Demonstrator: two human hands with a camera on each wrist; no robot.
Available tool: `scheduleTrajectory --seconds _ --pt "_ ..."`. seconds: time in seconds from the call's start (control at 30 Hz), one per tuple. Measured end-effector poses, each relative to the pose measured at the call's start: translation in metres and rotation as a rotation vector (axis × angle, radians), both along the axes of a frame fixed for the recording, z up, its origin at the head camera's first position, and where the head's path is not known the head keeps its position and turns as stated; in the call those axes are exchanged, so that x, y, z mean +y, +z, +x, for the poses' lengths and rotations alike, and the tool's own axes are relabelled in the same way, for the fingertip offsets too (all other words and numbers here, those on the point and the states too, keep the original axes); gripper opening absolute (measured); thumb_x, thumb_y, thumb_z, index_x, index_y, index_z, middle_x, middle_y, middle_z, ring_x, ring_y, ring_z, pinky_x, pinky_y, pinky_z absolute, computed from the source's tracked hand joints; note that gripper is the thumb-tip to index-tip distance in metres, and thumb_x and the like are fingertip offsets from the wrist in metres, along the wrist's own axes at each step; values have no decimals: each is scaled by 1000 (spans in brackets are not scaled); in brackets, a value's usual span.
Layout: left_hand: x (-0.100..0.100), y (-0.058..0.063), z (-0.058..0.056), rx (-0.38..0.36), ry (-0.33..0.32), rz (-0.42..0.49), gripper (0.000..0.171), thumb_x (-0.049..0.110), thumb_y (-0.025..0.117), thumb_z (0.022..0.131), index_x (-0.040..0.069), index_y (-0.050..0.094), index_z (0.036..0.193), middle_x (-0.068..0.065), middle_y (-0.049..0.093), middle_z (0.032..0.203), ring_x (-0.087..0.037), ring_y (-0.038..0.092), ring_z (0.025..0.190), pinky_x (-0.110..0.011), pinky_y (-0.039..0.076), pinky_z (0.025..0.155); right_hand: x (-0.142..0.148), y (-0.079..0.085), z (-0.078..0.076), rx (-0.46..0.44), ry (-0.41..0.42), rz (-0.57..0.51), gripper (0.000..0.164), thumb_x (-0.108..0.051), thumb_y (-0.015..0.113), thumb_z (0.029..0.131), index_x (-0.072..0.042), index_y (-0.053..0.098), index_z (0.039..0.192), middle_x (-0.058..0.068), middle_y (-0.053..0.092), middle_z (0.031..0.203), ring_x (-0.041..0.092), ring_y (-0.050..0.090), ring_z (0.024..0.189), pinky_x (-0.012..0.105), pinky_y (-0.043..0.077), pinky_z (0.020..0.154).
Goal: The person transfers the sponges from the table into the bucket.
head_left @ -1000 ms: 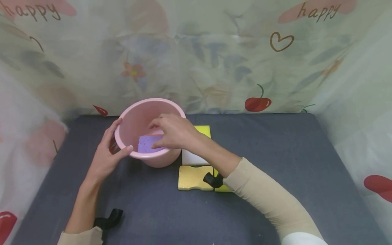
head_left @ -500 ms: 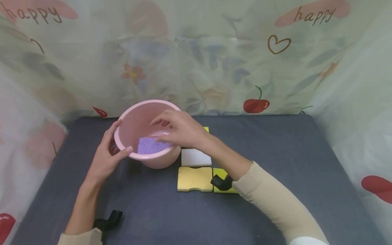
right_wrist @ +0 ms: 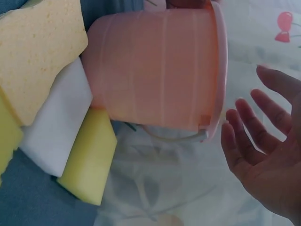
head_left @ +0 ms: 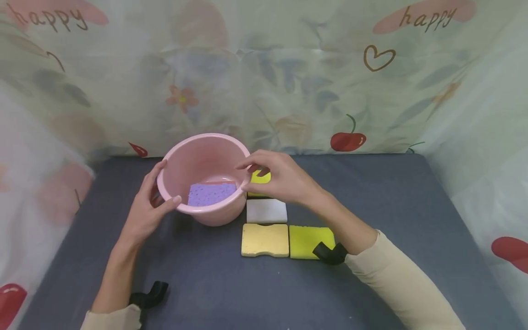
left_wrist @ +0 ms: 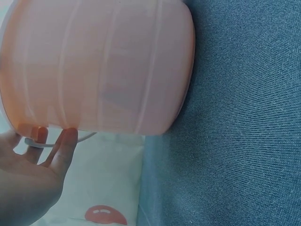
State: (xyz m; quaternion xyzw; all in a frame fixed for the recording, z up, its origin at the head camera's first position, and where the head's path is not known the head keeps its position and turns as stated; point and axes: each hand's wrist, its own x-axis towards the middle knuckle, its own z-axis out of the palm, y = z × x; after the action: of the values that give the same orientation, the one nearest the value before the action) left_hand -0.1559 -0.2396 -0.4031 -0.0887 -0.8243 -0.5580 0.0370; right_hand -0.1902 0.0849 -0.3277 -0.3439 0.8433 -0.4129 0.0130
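A pink bucket [head_left: 218,216] with a thin handle stands on the dark cloth, its mouth tipped toward me. My left hand [head_left: 140,215] grips its left rim, thumb over the edge and fingers against the outside. Inside lies a purple sponge [head_left: 211,195], with a strip of red showing behind it. My right hand [head_left: 284,178] hovers by the right rim, fingers loosely bent and nothing held. Below and beside it are a white sponge [head_left: 266,211] and a yellow sponge [right_wrist: 91,160], partly covered by the hand in the head view.
In front of the white one lie a pale yellow sponge [head_left: 265,240] with wavy sides and a bright yellow-green sponge [head_left: 305,240]. Patterned curtains [head_left: 288,91] close off the back and both sides of the dark table [head_left: 392,197].
My right hand has come out of the bucket and moved right, past the rim, uncovering the purple sponge. The left hand keeps its place on the bucket.
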Motion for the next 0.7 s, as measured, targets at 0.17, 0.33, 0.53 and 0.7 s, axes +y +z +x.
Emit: scheduleTrajectory --seconds 0.17,0.33,0.53,0.7 --pt "0 -2 -1 5 0 5 87 8 73 88 30 27 158 -9 31 153 -30 41 130 -13 39 98 15 -4 6 -4 -8 34 41 -22 82 82 -16 70 121 -5 67 115 9 62 101 33 55 87" --pt "0 -2 0 4 7 -4 87 9 73 88 31 27 157 -8 31 153 -30 40 130 -13 39 98 31 -10 12 -25 -8 61 42 -24 82 83 -18 69 122 -9 67 117 9 61 102 36 55 86" --pt "-1 -1 0 11 6 -4 87 8 73 88 30 27 158 -8 31 154 -29 40 130 -12 39 98 48 -20 20 -8 -9 92 42 -23 81 84 -18 68 123 -10 66 116 8 61 101 30 55 79" --pt "0 -1 0 14 4 -5 86 9 73 88 31 27 157 -7 31 154 -29 40 131 -14 38 100 61 -29 28 28 1 90 41 -20 81 83 -18 67 122 -9 65 114 7 60 95 31 54 80"
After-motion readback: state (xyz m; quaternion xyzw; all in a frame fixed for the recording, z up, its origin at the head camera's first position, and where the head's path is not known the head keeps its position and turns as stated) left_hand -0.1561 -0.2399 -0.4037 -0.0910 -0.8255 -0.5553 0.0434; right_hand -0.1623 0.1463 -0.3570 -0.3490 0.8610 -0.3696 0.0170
